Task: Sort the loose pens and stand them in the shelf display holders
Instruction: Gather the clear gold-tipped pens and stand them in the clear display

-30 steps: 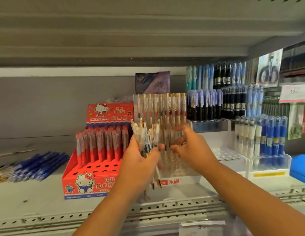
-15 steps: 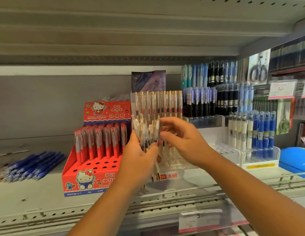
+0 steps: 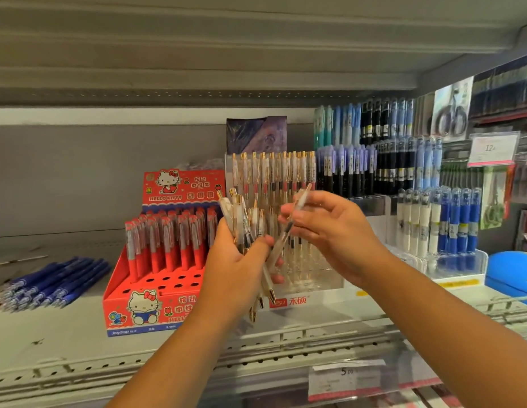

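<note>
Left hand [image 3: 232,266] grips bundle [image 3: 237,214]; right hand [image 3: 341,231] pinches pen [image 3: 304,196].

The red display box [image 3: 156,293] reads "HELLO KITTY" and "按动中性笔" on its raised back card, with "Joytop" on the blue strip along its bottom front edge. The white base of the clear pen holder [image 3: 315,300] carries "禾硕" after a red tag ending in "esu". A hanging price card [image 3: 491,148] at the right shows "12", and the shelf-edge label [image 3: 347,375] shows "5.00".

Pen bundle [image 3: 238,214] middles hidden in left grip [image 3: 234,269]; price label [image 3: 344,379] print blurred.
</note>
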`<move>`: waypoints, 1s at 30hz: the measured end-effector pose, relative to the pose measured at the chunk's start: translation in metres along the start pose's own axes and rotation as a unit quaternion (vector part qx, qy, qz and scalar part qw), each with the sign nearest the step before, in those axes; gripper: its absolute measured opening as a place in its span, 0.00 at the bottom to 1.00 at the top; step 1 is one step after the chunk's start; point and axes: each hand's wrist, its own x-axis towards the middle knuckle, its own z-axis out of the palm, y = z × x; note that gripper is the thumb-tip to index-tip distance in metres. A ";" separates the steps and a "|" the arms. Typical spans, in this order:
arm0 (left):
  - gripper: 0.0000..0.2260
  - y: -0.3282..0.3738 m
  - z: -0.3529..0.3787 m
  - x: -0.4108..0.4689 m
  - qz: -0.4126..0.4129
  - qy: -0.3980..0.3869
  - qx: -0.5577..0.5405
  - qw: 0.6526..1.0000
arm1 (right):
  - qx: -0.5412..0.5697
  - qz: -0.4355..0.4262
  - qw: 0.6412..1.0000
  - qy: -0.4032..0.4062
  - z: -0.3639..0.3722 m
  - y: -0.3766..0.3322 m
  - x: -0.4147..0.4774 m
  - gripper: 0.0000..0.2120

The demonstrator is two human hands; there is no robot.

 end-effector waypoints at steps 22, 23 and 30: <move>0.16 -0.006 -0.001 0.003 0.025 -0.003 0.151 0.988 | -0.366 -0.091 0.914 0.150 -0.031 0.031 0.031 0.18; 0.15 -0.006 0.000 0.003 0.027 -0.003 0.151 0.988 | -0.373 -0.085 0.912 0.144 -0.031 0.032 0.031 0.17; 0.13 -0.003 0.002 0.001 0.029 0.011 0.133 0.991 | -0.447 -0.030 0.889 0.096 -0.035 0.042 0.031 0.10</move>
